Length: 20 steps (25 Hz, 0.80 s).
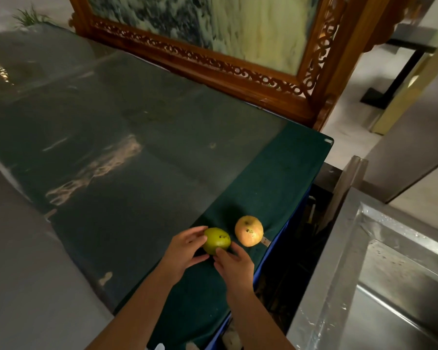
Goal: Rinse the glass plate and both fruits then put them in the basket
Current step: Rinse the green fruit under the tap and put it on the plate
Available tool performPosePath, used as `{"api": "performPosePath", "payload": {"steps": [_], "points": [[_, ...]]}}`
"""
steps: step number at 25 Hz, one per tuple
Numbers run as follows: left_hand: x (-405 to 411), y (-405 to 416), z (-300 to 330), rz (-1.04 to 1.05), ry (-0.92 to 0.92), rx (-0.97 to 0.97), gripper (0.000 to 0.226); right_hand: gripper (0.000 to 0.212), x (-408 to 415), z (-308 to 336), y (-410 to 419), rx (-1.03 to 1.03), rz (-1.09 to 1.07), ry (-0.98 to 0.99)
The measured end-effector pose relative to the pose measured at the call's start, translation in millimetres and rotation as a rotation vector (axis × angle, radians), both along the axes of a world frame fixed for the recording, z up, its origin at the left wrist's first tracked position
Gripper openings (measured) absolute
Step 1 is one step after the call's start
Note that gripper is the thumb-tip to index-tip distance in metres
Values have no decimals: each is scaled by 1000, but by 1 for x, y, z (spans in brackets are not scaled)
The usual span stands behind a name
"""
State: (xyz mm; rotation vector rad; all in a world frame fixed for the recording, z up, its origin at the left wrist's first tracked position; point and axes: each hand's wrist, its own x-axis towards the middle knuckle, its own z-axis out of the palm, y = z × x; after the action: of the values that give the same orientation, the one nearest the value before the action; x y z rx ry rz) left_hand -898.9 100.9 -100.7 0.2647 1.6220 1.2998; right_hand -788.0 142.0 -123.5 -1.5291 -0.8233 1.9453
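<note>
Both hands, left hand (185,251) and right hand (234,265), are cupping the green fruit (216,240) half-open on the surface (276,173), apparently gathering it for rinsing.

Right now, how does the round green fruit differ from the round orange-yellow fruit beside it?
The green fruit is smaller and cupped by the left hand and right hand; the orange-yellow fruit is larger, untouched, nearer the table edge. Both rest on the green table and show dark specks.
</note>
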Motion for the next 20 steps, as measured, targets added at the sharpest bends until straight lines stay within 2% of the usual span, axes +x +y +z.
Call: {"api": "performPosePath", "payload": {"steps": [6, 10, 14, 17, 20], "points": [[26, -21, 23, 21, -54, 152, 21, 30, 40, 40, -8, 108, 77, 55], [78, 3, 49, -112, -117, 272, 28, 33, 101, 73, 11, 272, 35, 103], [171, 46, 57, -209, -339, 329, 32, 36, 196, 88, 38, 341, -80, 66], [254, 77, 42, -281, -463, 321, 33, 38, 279, 74, 55, 403, -145, -27], [332, 102, 12, -240, -571, 262, 25, 35, 358, 48, 68, 460, -87, -114]]}}
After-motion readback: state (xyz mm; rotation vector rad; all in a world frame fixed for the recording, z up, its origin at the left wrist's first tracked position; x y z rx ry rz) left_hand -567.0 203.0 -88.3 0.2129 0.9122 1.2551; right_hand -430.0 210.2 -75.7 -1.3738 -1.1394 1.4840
